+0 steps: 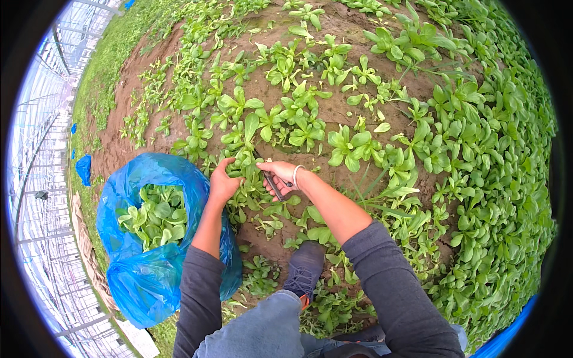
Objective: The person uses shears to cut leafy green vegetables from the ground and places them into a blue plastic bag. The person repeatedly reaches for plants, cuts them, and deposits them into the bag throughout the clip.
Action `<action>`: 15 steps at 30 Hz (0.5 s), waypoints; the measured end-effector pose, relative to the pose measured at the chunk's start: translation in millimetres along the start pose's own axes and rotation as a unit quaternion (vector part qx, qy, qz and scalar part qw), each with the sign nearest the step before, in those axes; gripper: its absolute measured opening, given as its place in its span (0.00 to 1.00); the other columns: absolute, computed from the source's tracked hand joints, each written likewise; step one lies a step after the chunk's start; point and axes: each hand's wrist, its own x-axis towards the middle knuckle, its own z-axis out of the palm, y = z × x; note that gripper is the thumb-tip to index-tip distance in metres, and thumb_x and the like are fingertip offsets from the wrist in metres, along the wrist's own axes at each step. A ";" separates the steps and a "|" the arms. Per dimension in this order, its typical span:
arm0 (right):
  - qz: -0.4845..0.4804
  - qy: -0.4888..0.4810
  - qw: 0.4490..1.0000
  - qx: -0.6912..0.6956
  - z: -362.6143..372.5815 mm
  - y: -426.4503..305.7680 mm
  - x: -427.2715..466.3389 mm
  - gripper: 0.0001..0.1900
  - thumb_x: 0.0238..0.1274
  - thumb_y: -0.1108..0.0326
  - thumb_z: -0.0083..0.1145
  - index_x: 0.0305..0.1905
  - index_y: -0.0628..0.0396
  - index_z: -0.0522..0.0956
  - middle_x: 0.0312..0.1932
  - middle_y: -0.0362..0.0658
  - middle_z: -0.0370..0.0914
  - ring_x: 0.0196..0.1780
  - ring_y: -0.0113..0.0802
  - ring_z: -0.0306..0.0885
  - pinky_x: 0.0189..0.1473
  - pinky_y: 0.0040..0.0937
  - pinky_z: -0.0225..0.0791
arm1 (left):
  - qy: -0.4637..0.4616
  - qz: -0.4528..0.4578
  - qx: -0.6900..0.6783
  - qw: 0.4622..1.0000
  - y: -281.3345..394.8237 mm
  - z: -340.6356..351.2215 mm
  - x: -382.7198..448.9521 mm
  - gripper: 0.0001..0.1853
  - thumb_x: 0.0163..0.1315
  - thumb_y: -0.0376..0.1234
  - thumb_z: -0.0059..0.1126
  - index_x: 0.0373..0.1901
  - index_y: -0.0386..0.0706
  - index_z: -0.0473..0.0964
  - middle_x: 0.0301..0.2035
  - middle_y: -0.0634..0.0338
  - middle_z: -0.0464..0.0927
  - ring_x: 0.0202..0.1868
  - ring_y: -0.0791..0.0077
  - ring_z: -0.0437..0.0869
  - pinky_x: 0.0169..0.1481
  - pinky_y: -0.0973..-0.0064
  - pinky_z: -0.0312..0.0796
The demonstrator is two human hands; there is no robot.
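My right hand [281, 176] is closed around the dark handle of a small hand tool [274, 187], whose far part reaches in among the leaves. A pale ring-shaped bangle is on that wrist. Just to its left, my left hand [224, 181] is at a leafy green plant [246, 150], thumb and fingers apart beside the leaves; whether it grips a leaf I cannot tell. Left of my left forearm stands an open blue plastic bag [199, 179] with picked leafy greens [163, 219] inside.
Rows of leafy greens grow in brown soil [331, 103], with a dense stand [506, 179] at the right. My shoe [305, 268] rests among plants below my hands. A smaller blue bag [83, 170] lies at the far left, near the greenhouse frame [40, 179].
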 end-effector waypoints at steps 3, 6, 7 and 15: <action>-0.012 0.017 0.999 0.034 -1.4 -1.6 2.3 0.31 0.60 0.33 0.50 0.35 0.57 0.73 0.26 0.41 0.73 0.28 0.34 0.75 0.37 0.44 0.78 | 0.022 0.020 0.052 0.998 -1.9 0.9 -1.1 0.32 0.41 0.27 0.72 0.53 0.39 0.74 0.41 0.49 0.83 0.44 0.62 0.85 0.51 0.70 0.74; -0.040 0.028 0.999 -0.009 -4.4 -4.6 1.0 0.32 0.58 0.32 0.52 0.31 0.57 0.74 0.20 0.38 0.71 0.22 0.30 0.72 0.29 0.38 0.76 | 0.023 0.015 0.054 0.998 -2.9 4.3 0.9 0.31 0.41 0.27 0.73 0.53 0.40 0.74 0.42 0.48 0.83 0.45 0.60 0.85 0.51 0.69 0.74; -0.044 0.048 0.997 -0.032 -5.5 -6.4 -0.2 0.31 0.58 0.32 0.52 0.30 0.56 0.74 0.19 0.38 0.70 0.21 0.29 0.71 0.27 0.37 0.75 | 0.025 0.016 0.065 0.997 -3.6 5.4 2.3 0.31 0.41 0.28 0.73 0.53 0.40 0.74 0.42 0.48 0.83 0.45 0.59 0.85 0.51 0.69 0.74; -0.124 0.175 0.977 -0.009 2.3 4.4 -37.0 0.26 0.61 0.41 0.56 0.26 0.55 0.71 0.14 0.35 0.66 0.14 0.25 0.63 0.17 0.31 0.67 | 0.000 -0.083 -0.039 0.996 7.3 -0.9 1.7 0.27 0.41 0.25 0.70 0.48 0.35 0.75 0.34 0.55 0.82 0.33 0.70 0.83 0.39 0.74 0.75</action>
